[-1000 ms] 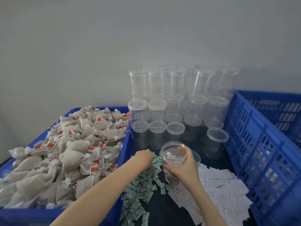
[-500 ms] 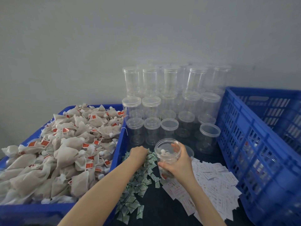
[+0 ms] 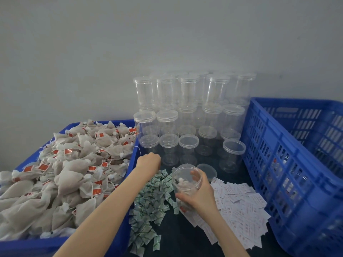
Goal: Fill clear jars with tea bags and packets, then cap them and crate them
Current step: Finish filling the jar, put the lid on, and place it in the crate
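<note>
My right hand (image 3: 201, 194) grips an open clear jar (image 3: 186, 179), tilted a little toward me, with a few tea bags inside. It is held just above the dark table between the green packets (image 3: 151, 203) and the white packets (image 3: 239, 206). My left hand (image 3: 149, 162) reaches down onto the far end of the green packet pile with curled fingers. The back of the hand hides its fingertips. A loose clear lid (image 3: 207, 169) lies right behind the jar. Tea bags (image 3: 65, 173) with red tags are heaped in the blue crate (image 3: 133, 156) on the left.
Several empty capped jars (image 3: 187, 112) stand stacked in rows against the grey wall, just beyond both hands. One capped jar (image 3: 233, 154) stands apart near the tall blue slotted crate (image 3: 274, 164) on the right. That crate's wall borders the white packets.
The hands have hardly moved: my left stays on the green packets and my right keeps hold of the jar. The view has shifted slightly.
</note>
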